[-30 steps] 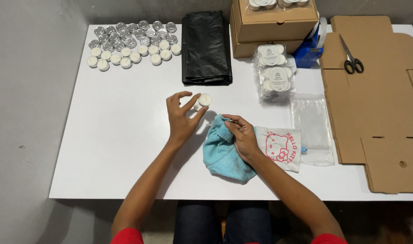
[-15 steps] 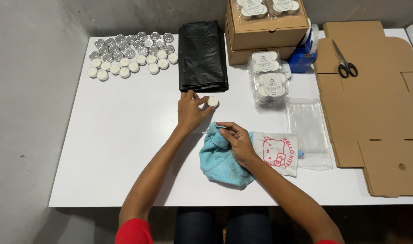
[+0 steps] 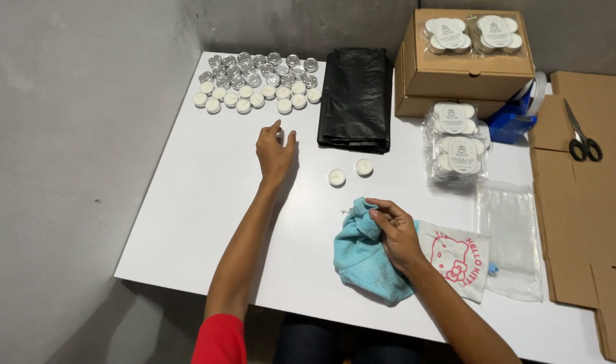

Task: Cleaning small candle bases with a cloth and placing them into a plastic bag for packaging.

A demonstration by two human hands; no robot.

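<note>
Your left hand (image 3: 275, 152) hangs over the white table (image 3: 186, 202), fingers spread and holding nothing, the cluster of tealights (image 3: 257, 84) at its twelve o'clock. Two loose tealights (image 3: 349, 172) sit at its three o'clock, apart from it. Your right hand (image 3: 397, 232) pinches the blue cloth (image 3: 362, 259), fingertips closed on its fold.

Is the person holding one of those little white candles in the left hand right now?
No, the left hand is empty with fingers spread above the table, and two loose white candles lie apart from it.
</note>
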